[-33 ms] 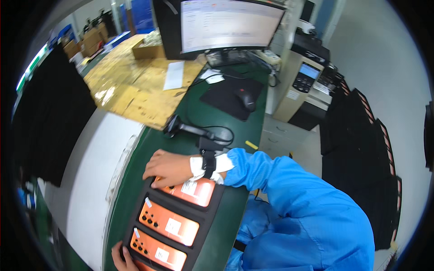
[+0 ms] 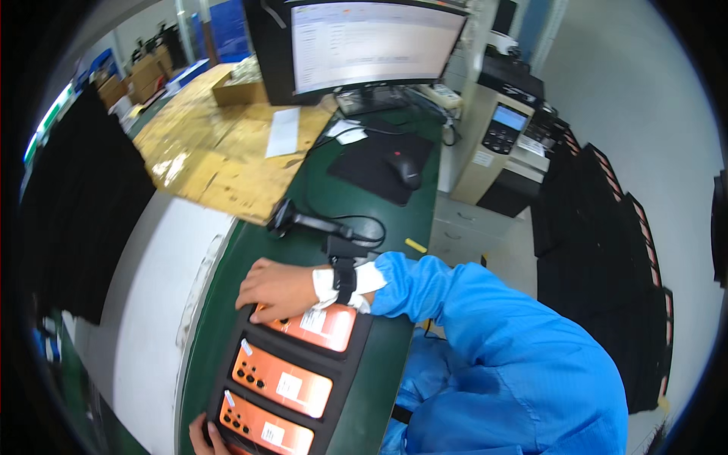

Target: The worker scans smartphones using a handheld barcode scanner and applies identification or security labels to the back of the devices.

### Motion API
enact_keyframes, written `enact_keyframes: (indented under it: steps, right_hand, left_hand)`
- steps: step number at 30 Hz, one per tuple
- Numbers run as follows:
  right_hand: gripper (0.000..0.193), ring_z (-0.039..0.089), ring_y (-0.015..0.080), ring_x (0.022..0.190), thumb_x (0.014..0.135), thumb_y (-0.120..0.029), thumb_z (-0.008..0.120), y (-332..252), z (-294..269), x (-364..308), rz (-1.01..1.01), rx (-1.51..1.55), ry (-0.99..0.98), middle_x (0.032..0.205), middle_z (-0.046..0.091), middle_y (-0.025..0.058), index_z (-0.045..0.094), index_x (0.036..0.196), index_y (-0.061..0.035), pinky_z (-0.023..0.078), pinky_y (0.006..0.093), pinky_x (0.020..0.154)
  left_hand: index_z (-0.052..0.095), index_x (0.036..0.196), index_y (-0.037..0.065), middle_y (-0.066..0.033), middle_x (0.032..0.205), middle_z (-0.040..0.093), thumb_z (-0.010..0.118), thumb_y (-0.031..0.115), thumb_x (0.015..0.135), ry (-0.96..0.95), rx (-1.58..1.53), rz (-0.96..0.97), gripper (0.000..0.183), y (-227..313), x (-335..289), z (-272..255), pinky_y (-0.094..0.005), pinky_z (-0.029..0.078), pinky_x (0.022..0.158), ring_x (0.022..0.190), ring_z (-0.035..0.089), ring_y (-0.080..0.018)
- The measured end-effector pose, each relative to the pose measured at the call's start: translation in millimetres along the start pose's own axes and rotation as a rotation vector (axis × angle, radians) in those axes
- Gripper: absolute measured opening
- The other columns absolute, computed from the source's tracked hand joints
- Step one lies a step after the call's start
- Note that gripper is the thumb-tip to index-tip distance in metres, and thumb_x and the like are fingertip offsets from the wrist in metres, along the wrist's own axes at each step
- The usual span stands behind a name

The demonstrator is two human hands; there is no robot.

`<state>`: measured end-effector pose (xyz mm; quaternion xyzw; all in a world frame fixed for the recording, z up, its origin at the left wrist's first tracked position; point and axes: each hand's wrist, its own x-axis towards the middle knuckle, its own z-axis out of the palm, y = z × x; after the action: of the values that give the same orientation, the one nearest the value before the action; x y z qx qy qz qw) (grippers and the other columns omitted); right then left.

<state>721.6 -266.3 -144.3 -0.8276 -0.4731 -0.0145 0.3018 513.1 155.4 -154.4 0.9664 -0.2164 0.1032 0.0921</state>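
A black tray (image 2: pixel 346 371) lies on the green table, with several orange phones in its slots, backs up. Each visible back has a white label; dark round camera lenses show on them. My right hand (image 2: pixel 280 290) is closed over the tray's far left corner, its thumb above the farthest phone (image 2: pixel 334 327) and partly covering it. Two more phones, the middle phone (image 2: pixel 307 384) and the nearer phone (image 2: pixel 288 434), lie uncovered. At the lower edge my left hand (image 2: pixel 206 437) grips the tray's left side, mostly cut off by the picture's edge.
Beyond the tray lie a black handheld scanner (image 2: pixel 311 221) with a cable, and a mouse (image 2: pixel 407 170) on a dark mat. A monitor (image 2: pixel 371 45) stands at the back, a label printer (image 2: pixel 493 144) right of it. Black trays (image 2: pixel 599 288) stand along the right wall.
The view has shifted slightly, so the monitor and printer sit a little more to the left. Both hands keep their places on the tray.
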Motion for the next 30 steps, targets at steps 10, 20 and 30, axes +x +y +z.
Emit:
enact_keyframes:
  steps: [10,20,30]
  right_hand:
    - [0.039,0.065,0.0306,0.118,0.095,-0.028,0.066,10,9,3,0.027,0.080,0.010,0.116,0.074,0.0124,0.073,0.128,-0.0076,0.034,0.0497,0.116]
    - [0.042,0.062,0.0364,0.121,0.099,-0.030,0.070,-15,-13,10,0.019,-0.047,-0.033,0.124,0.071,0.0163,0.071,0.133,-0.0059,0.041,0.0493,0.109]
    - [0.041,0.055,0.0401,0.126,0.091,-0.011,0.070,-39,-19,14,0.212,0.005,-0.098,0.129,0.067,0.0184,0.068,0.131,-0.0006,0.039,0.0460,0.115]
  left_hand:
    - [0.063,0.138,-0.002,-0.0257,0.129,0.069,0.065,0.030,0.107,0.248,-0.196,0.395,0.044,-26,19,7,-0.0523,0.050,0.104,0.116,0.066,-0.0430]
    - [0.075,0.115,0.001,-0.0184,0.116,0.074,0.068,0.022,0.101,0.172,-0.257,-0.512,0.026,38,22,-20,-0.0450,0.055,0.097,0.111,0.070,-0.0389]
    - [0.072,0.123,0.011,-0.0084,0.112,0.069,0.061,0.032,0.106,0.116,-0.314,-0.543,0.029,41,20,-26,-0.0421,0.046,0.096,0.107,0.064,-0.0309]
